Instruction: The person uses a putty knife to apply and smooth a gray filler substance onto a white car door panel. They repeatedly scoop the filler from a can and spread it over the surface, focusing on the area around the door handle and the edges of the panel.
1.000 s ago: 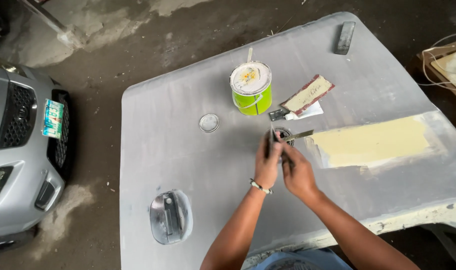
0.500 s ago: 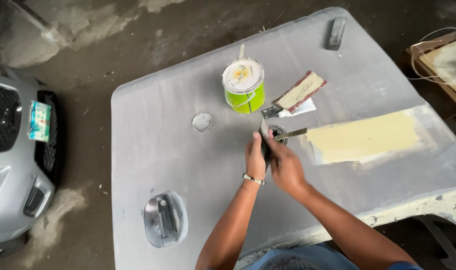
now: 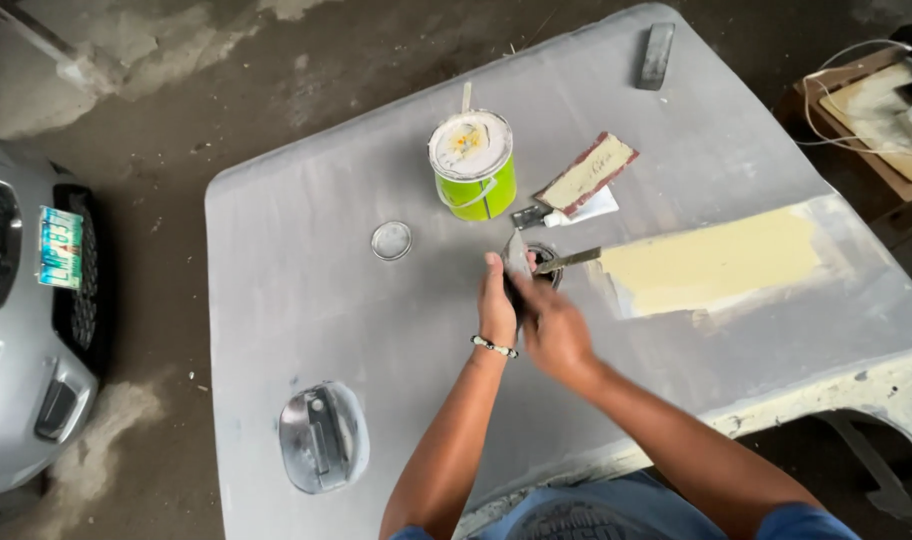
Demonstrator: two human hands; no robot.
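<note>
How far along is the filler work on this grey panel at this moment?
Done: one yellow filler patch is spread on the grey panel. In hand: left hand and right hand work a putty knife over a small tin. Left: most of the panel shows no filler.

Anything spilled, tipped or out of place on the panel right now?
Nothing spilled. The green can stands upright, its loose lid lying flat apart from it. The yellowish filler patch has ragged edges, and the panel's near edge looks chipped.

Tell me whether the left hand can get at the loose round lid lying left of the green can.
Probably yes: the left hand has bare grey panel between it and the round lid, though it grips a scraper.
</note>
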